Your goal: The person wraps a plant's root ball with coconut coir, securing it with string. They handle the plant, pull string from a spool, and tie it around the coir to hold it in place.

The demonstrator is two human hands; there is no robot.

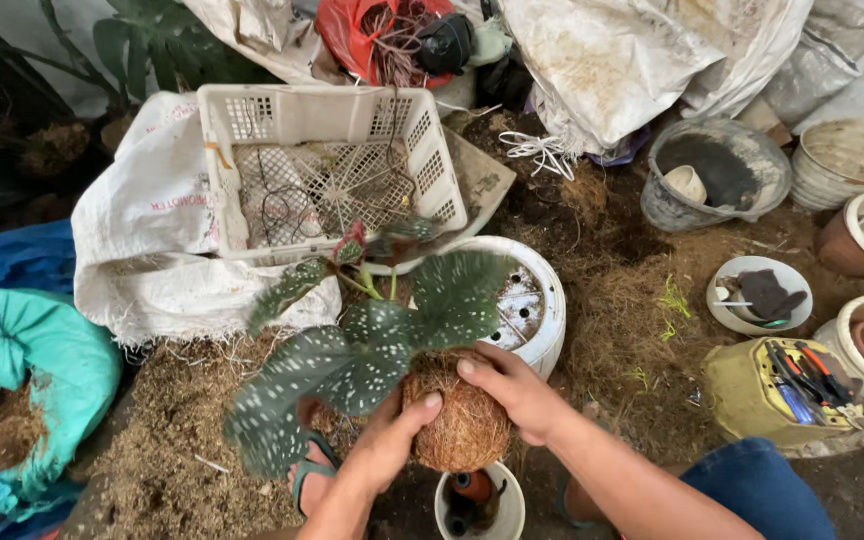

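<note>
**Spotted plant in fibre ball, held two-handed**

Left hand [384,440] and right hand [514,392] clasp a brown coir root ball [464,422] from both sides, above a small white pot [480,505]. Spotted leaves [352,355] spread left. White planter [530,305] stands behind; lattice basket [327,165] beyond.

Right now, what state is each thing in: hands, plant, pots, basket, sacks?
Left hand: gripping the root ball.
Right hand: gripping the root ball.
Root ball: fibrous, held above a pot.
Spotted plant: upright, leaves spread.
Small white pot: upright beneath the ball.
White perforated pot: upright, no plant.
White basket: tilted on a sack.
Teal sack: open.
</note>
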